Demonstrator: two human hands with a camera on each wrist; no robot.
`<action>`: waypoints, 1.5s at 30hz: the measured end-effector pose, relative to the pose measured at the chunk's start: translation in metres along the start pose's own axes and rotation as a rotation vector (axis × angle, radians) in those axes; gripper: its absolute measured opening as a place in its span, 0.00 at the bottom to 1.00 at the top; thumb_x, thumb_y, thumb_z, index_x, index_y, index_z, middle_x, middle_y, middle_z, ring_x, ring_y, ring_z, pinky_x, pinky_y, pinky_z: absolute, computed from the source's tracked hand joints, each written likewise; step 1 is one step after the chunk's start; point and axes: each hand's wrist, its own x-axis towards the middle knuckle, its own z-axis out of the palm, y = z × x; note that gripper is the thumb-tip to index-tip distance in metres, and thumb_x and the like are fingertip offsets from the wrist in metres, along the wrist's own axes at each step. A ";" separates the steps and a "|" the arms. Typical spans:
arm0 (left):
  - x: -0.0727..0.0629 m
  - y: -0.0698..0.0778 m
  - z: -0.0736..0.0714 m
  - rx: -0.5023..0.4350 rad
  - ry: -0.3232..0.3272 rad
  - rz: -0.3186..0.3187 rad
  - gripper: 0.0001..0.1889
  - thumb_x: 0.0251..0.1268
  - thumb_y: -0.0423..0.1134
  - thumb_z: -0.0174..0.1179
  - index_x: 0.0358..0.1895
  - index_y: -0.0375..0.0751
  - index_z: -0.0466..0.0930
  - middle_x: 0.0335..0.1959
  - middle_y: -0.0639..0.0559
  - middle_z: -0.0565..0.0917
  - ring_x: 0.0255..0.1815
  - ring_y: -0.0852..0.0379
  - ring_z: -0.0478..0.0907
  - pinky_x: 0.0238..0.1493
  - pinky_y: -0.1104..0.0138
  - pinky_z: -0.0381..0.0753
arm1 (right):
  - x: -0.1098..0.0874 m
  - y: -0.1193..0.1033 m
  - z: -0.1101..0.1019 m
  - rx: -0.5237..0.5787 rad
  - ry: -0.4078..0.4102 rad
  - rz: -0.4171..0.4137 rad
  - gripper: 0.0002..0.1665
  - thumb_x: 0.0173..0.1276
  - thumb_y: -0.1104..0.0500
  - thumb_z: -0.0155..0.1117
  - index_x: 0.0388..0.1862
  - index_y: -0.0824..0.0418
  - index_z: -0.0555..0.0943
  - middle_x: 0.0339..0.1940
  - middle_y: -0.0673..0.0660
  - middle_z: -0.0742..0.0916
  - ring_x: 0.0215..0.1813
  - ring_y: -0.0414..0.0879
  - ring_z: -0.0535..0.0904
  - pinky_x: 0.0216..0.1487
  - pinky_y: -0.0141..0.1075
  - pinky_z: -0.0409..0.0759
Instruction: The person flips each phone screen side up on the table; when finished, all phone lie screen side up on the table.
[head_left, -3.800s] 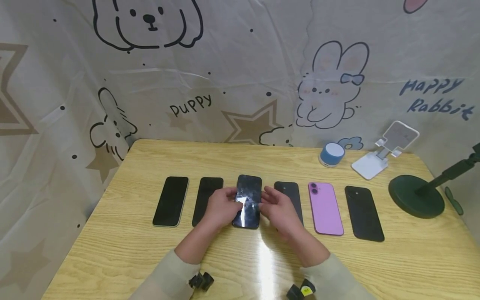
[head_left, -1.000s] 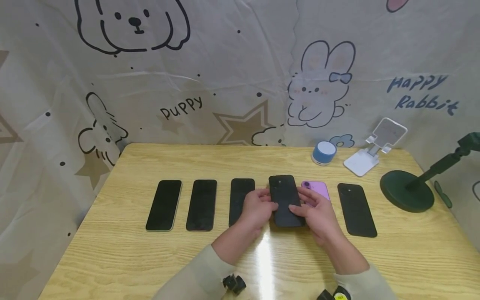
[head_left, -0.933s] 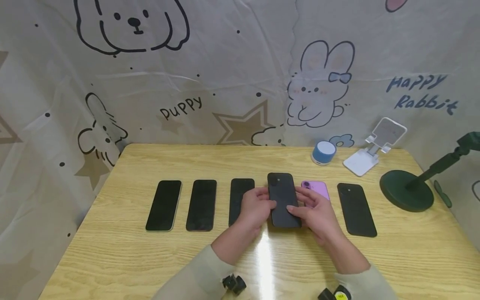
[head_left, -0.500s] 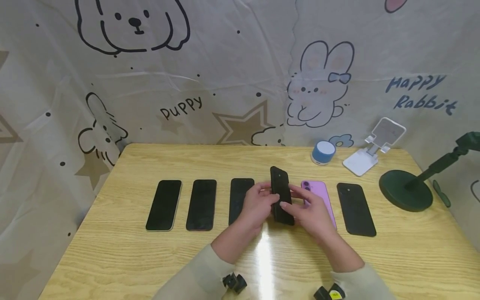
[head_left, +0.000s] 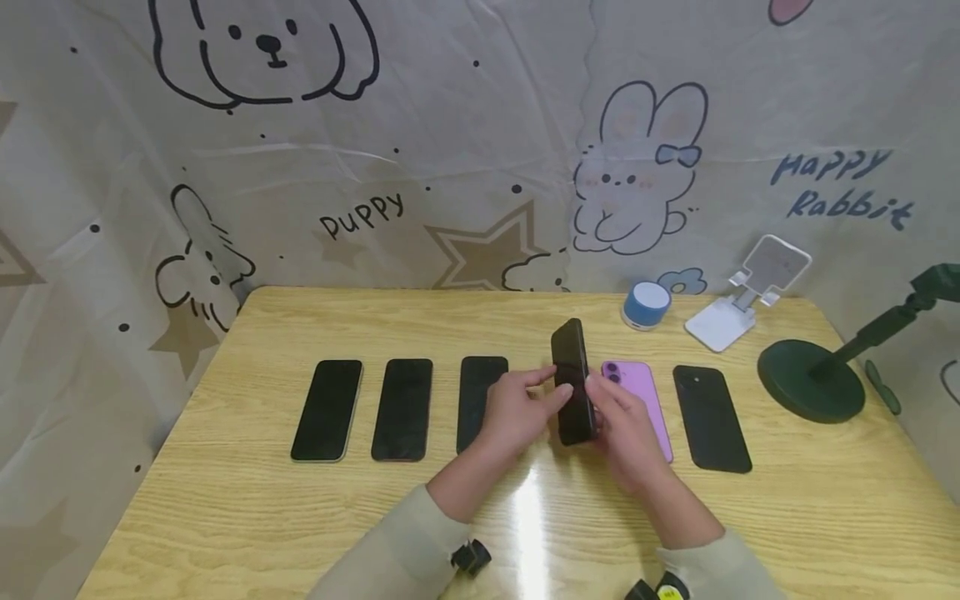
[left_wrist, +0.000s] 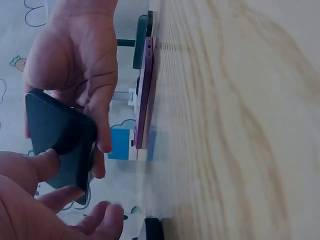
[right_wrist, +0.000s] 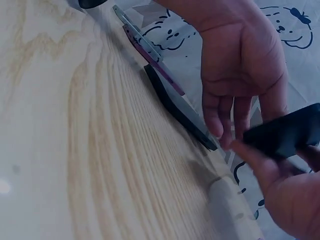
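In the head view a black phone [head_left: 568, 346] is held up over the table, tilted nearly on edge with its dark glossy face turned leftward. My right hand [head_left: 626, 429] grips it along the right edge, fingers behind it. My left hand [head_left: 516, 410] touches it with thumb and index finger; in the left wrist view that thumb [left_wrist: 49, 162] lies on the dark face, and the other fingers are off the phone. Right of the hands a pink phone [head_left: 645, 400] lies back up, partly covered by my right hand. A dark phone [head_left: 480, 387] lies left, partly behind my left hand.
Two dark phones, one at far left [head_left: 327, 410] and one beside it [head_left: 402, 410], continue the row. A black phone [head_left: 712, 417] lies right. Behind stand a blue-and-white cylinder [head_left: 647, 306], a white phone stand [head_left: 738, 308] and a green lamp-like base [head_left: 810, 379].
Earlier both hands held a dark phone further left, screen up. Then they held the black phone back up; it has since turned onto its edge, and the left fingers have loosened.
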 end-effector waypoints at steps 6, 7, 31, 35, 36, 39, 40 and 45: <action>-0.001 0.001 0.001 0.000 0.104 0.079 0.27 0.60 0.43 0.73 0.63 0.42 0.81 0.48 0.50 0.85 0.46 0.54 0.84 0.41 0.62 0.84 | -0.002 0.000 -0.001 0.082 0.006 -0.070 0.29 0.80 0.57 0.53 0.74 0.70 0.66 0.55 0.53 0.86 0.49 0.48 0.85 0.40 0.41 0.85; -0.001 0.001 0.001 -0.023 0.123 0.071 0.27 0.59 0.42 0.74 0.62 0.41 0.81 0.45 0.51 0.85 0.44 0.55 0.84 0.40 0.63 0.84 | -0.002 0.000 -0.002 0.080 0.029 -0.075 0.28 0.79 0.60 0.55 0.73 0.71 0.67 0.53 0.53 0.86 0.48 0.47 0.85 0.39 0.42 0.85; 0.002 -0.008 0.008 0.004 0.085 -0.063 0.24 0.50 0.22 0.64 0.56 0.31 0.83 0.38 0.50 0.85 0.37 0.58 0.80 0.40 0.64 0.81 | 0.011 0.004 -0.015 -0.361 0.250 0.022 0.26 0.68 0.75 0.61 0.65 0.70 0.76 0.57 0.69 0.80 0.43 0.46 0.84 0.38 0.41 0.85; 0.001 -0.008 0.009 0.009 0.062 -0.102 0.24 0.52 0.23 0.64 0.57 0.30 0.82 0.43 0.47 0.86 0.45 0.55 0.81 0.46 0.62 0.81 | 0.013 0.007 -0.017 -0.478 0.263 -0.010 0.25 0.66 0.74 0.65 0.63 0.70 0.78 0.54 0.68 0.83 0.46 0.48 0.84 0.39 0.36 0.84; 0.001 -0.007 0.009 0.006 0.057 -0.110 0.24 0.53 0.23 0.64 0.58 0.31 0.81 0.44 0.47 0.86 0.47 0.54 0.81 0.46 0.62 0.81 | 0.013 0.007 -0.018 -0.506 0.263 -0.019 0.26 0.66 0.74 0.66 0.63 0.70 0.78 0.53 0.68 0.84 0.48 0.50 0.84 0.41 0.35 0.84; -0.001 -0.006 0.009 -0.004 0.050 -0.125 0.25 0.54 0.24 0.65 0.59 0.30 0.81 0.45 0.47 0.86 0.49 0.53 0.80 0.47 0.62 0.81 | 0.013 0.007 -0.019 -0.557 0.248 -0.032 0.28 0.64 0.73 0.69 0.63 0.70 0.78 0.53 0.68 0.85 0.52 0.55 0.83 0.44 0.33 0.82; -0.001 -0.005 0.009 -0.011 0.049 -0.124 0.25 0.54 0.24 0.66 0.59 0.30 0.80 0.46 0.46 0.85 0.50 0.53 0.80 0.47 0.62 0.81 | 0.013 0.006 -0.019 -0.564 0.236 -0.028 0.28 0.64 0.72 0.69 0.64 0.71 0.77 0.54 0.68 0.85 0.54 0.56 0.83 0.46 0.33 0.82; -0.006 -0.004 0.007 -0.013 0.035 -0.117 0.28 0.54 0.25 0.65 0.62 0.30 0.78 0.48 0.45 0.85 0.50 0.52 0.80 0.47 0.61 0.82 | 0.010 0.002 -0.019 -0.580 0.150 0.013 0.33 0.65 0.68 0.70 0.68 0.73 0.72 0.60 0.70 0.81 0.60 0.60 0.79 0.52 0.37 0.80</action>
